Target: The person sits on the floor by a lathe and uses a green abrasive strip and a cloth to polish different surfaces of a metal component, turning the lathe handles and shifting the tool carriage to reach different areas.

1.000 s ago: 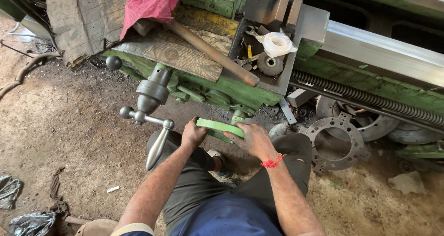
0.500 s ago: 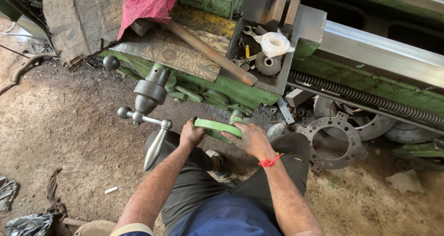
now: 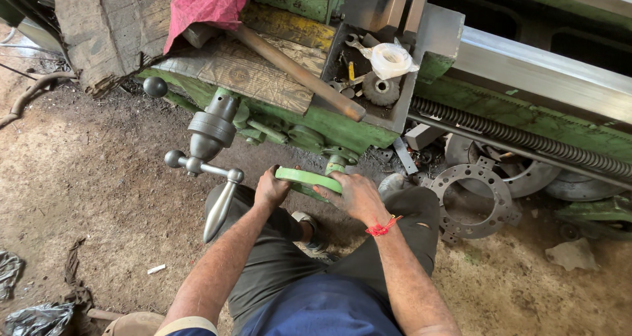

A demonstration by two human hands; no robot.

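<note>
Nearest the camera, a green handwheel on the front of the green lathe is grasped by both hands: the left hand is closed on its left rim, the right hand on its right rim, a red thread tied at that wrist. The step in hand is judged to be working the wheel; a firm, even two-handed grip is called for. Just left, a steel crank lever is left untouched. Beyond, a grey metal tray on the lathe holds a dark gear, a wrapped white roll, a spanner and small tools; a wooden handle rests across its edge
</note>
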